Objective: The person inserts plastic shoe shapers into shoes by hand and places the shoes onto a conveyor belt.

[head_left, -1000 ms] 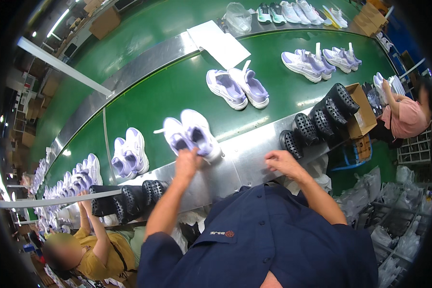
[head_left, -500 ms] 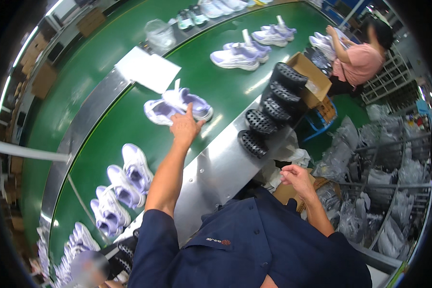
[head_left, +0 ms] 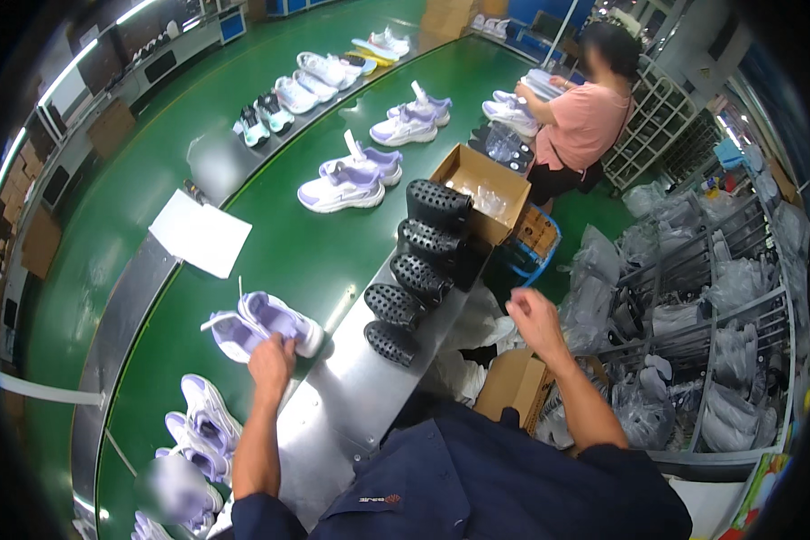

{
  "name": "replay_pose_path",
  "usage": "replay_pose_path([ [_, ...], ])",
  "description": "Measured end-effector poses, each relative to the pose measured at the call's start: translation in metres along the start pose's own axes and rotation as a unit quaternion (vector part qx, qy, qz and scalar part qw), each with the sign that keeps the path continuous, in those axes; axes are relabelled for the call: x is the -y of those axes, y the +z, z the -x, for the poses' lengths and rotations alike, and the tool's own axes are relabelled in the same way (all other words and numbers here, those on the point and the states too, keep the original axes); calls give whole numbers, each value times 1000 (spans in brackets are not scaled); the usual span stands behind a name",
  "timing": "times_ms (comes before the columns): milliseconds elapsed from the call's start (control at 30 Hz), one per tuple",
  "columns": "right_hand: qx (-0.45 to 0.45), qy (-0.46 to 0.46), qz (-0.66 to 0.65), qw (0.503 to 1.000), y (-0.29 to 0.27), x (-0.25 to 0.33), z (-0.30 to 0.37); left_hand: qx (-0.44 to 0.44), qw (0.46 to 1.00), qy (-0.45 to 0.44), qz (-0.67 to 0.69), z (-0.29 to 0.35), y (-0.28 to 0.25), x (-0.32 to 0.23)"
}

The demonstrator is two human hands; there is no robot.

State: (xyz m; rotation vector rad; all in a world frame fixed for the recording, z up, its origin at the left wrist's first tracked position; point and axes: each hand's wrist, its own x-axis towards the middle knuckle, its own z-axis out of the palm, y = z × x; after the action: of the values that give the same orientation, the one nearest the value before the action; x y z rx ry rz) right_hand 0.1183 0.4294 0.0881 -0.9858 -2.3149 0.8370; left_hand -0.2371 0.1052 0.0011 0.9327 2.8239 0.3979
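A white and lavender pair of sneakers [head_left: 259, 317] rests on the green conveyor belt. My left hand [head_left: 272, 362] reaches to the near end of this pair, its fingers closed on the edge of the right-hand sneaker. Held in the air past the metal edge, my right hand [head_left: 533, 320] has its fingers curled, and no object shows in it. Between my hands, several black perforated shoe forms [head_left: 414, 274] stand in a row on the metal ledge [head_left: 333, 418]. A white sheet [head_left: 201, 232] lies beyond the sneakers, overlapping the belt's far metal rim.
More sneaker pairs [head_left: 342, 178] sit farther along the belt, others at lower left. An open cardboard box [head_left: 481, 191] adjoins the black forms. A person in pink [head_left: 585, 117] handles shoes at the far right. Racks of plastic-bagged items [head_left: 693, 315] stand on my right.
The view has swung right. My left hand's extended index finger has bent down onto the sneaker, and that pair sits nearer to me. My right hand has risen, its fingers curled in more.
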Motion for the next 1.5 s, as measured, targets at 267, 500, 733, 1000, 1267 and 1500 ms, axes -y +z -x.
replay_pose_path([
  [267,38,-143,238,960,53,13,-122,109,993,-9,55,176,-14,-57],
  [500,140,-149,344,916,92,3,-135,-110,982,-152,-18,160,-41,-62],
  [733,160,-211,249,932,46,93,-70,-25,986,-77,148,117,26,-11],
  [1000,469,-100,123,869,125,161,39,36,963,-53,262,79,1,-11],
  [1267,291,-223,229,902,219,153,74,53,959,132,243,63,9,-39],
  [1500,223,-248,64,941,207,122,58,-48,961,-89,259,108,27,-37],
])
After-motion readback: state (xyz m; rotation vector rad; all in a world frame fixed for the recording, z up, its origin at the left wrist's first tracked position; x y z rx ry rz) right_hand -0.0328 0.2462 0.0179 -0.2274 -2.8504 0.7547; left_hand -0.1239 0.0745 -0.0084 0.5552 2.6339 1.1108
